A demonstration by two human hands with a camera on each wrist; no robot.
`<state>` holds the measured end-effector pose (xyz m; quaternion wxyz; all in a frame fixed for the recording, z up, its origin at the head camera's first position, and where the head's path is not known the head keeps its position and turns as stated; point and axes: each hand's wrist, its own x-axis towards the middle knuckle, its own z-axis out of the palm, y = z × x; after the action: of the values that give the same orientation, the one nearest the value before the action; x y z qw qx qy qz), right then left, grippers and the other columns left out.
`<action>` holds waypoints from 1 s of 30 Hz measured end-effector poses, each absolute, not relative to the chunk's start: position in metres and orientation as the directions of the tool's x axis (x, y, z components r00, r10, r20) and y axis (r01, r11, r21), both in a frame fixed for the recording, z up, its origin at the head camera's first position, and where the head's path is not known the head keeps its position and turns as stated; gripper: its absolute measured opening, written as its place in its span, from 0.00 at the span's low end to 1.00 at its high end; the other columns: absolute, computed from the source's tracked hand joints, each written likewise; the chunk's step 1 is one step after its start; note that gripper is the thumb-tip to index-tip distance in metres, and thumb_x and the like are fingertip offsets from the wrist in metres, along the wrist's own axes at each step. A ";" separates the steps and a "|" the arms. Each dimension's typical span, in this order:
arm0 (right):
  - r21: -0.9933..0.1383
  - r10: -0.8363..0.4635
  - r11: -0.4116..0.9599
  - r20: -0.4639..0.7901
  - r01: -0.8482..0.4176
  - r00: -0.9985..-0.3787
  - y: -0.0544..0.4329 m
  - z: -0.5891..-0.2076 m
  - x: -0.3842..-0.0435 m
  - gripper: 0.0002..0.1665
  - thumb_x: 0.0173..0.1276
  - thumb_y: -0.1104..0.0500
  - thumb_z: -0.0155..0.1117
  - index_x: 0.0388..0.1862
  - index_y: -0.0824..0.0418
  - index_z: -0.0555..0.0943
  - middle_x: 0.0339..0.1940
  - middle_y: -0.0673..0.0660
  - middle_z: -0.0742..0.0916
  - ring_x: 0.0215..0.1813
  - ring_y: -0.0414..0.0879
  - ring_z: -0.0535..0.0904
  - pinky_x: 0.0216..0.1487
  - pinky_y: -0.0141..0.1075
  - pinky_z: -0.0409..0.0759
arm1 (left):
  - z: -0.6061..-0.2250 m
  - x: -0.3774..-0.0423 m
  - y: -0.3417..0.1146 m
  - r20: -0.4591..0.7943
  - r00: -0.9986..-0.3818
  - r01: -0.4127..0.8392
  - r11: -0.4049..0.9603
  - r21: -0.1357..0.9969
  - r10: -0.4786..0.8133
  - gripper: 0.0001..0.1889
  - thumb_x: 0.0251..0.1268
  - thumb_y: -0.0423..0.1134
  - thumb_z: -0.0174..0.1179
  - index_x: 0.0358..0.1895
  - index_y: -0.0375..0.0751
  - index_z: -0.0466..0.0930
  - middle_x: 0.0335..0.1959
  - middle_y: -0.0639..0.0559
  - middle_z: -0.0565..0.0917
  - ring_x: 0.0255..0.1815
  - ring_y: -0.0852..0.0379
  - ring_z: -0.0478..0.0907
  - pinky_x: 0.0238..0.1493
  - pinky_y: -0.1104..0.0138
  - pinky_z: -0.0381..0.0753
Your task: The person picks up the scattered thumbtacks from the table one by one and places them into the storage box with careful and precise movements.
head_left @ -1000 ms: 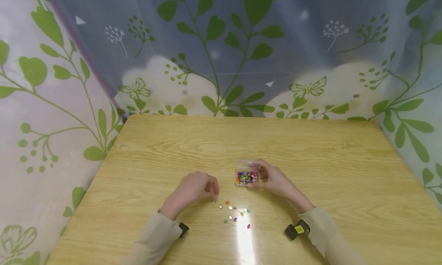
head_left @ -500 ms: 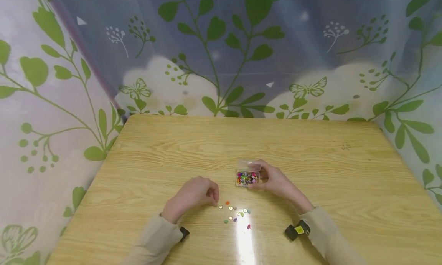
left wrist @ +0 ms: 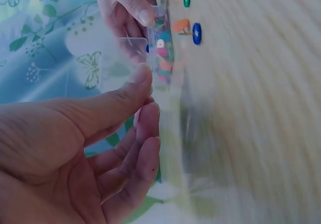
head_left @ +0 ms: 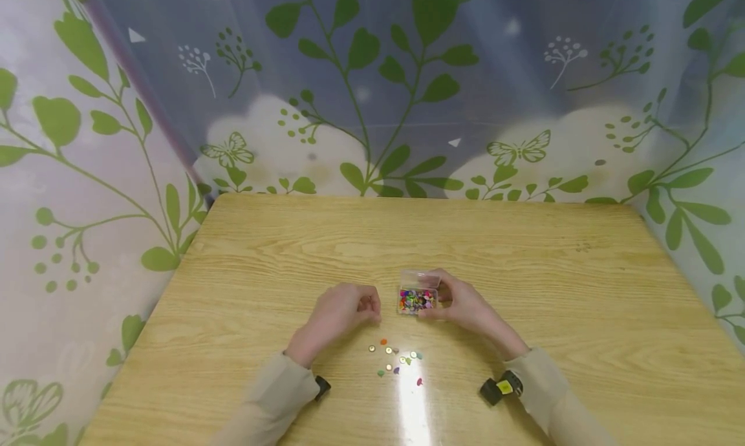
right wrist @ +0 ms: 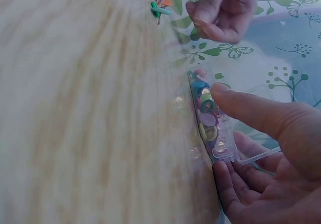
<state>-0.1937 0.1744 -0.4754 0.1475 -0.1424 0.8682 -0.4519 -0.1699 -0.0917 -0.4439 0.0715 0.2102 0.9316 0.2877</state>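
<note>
A small clear plastic box (right wrist: 228, 148) full of colourful thumbtacks (head_left: 414, 300) sits on the table, its clear lid (head_left: 419, 278) raised at the far side. My right hand (head_left: 462, 306) holds the box by its right end, thumb on the near side and fingers behind. Just left of the box is my left hand (head_left: 345, 310), above the table, thumb and forefinger tips together in a pinch. The thumbtack between them is almost wholly hidden by the fingertips. Several loose thumbtacks (head_left: 388, 350) lie in front of the box, some points up, others on their sides.
The wooden table (head_left: 279, 239) has a bright glare streak near its front. A leaf-patterned curtain (head_left: 361, 110) hangs behind it and along the sides. Each wrist wears a black strapped device, seen on the right wrist (head_left: 495, 389).
My left hand dipped to the table left of the loose thumbtacks, where a pale one lay, then rose and moved right and away toward the box. The right hand and box stayed still.
</note>
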 end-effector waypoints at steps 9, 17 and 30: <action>-0.834 -0.395 0.537 -0.112 -0.131 -0.912 0.176 -0.476 -0.193 0.44 0.55 0.55 0.81 0.70 0.57 0.72 0.60 0.61 0.83 0.54 0.54 0.82 0.59 0.50 0.81 | -0.436 -0.182 -0.059 0.035 -0.899 0.379 0.739 0.557 0.436 0.07 0.62 0.43 0.71 0.30 0.52 0.82 0.30 0.59 0.86 0.29 0.63 0.79 0.31 0.70 0.76; -0.838 -0.407 0.527 -0.106 -0.139 -0.907 0.176 -0.476 -0.193 0.42 0.56 0.56 0.81 0.69 0.57 0.73 0.57 0.58 0.84 0.52 0.51 0.83 0.58 0.49 0.81 | -0.436 -0.185 -0.041 0.137 -0.910 0.395 0.715 0.577 0.392 0.02 0.64 0.40 0.70 0.36 0.50 0.86 0.36 0.56 0.90 0.27 0.63 0.81 0.27 0.73 0.74; -0.827 -0.394 0.546 -0.110 -0.136 -0.912 0.176 -0.474 -0.193 0.43 0.55 0.55 0.81 0.69 0.56 0.73 0.58 0.59 0.84 0.52 0.51 0.82 0.56 0.48 0.82 | -0.434 -0.182 -0.052 0.106 -0.918 0.366 0.713 0.598 0.382 0.03 0.67 0.39 0.67 0.42 0.49 0.87 0.39 0.55 0.89 0.32 0.61 0.85 0.33 0.71 0.81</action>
<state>-0.1927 0.1758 -0.4740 0.1430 -0.1530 0.8674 -0.4514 -0.1824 -0.0515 -0.4341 0.0127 0.2021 0.9254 0.3203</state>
